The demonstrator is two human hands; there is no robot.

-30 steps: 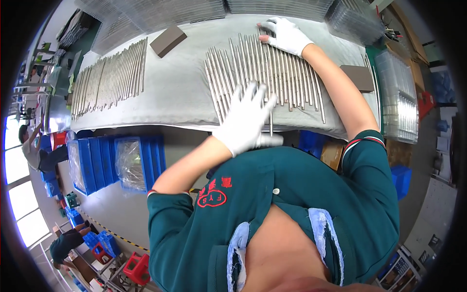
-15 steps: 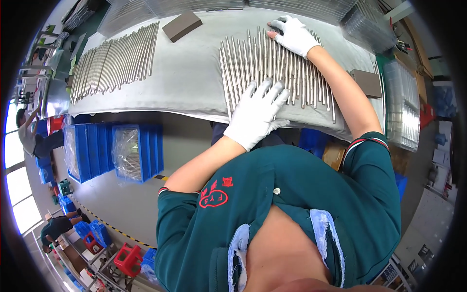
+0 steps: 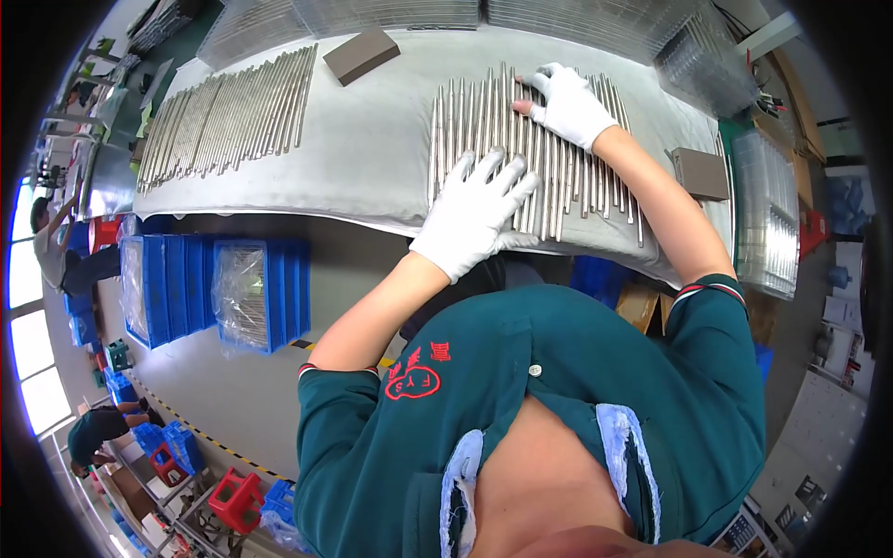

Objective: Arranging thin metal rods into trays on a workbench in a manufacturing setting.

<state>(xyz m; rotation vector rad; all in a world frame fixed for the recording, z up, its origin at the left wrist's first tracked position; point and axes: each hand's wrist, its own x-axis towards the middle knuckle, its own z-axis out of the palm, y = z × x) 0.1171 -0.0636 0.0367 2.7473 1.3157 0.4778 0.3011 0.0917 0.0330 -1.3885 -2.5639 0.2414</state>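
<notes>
I have both gloved hands flat, fingers spread, on the row of metal rods [image 3: 530, 149] lying on the grey desk [image 3: 372, 158], left hand [image 3: 476, 212] near, right hand [image 3: 569, 104] far, evening them; next calls for light rolling pressure.

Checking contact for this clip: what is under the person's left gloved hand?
The left hand lies flat, fingers spread, on the near ends of a row of metal rods on the grey cloth-covered table. The rod parts under the palm are hidden.
</notes>
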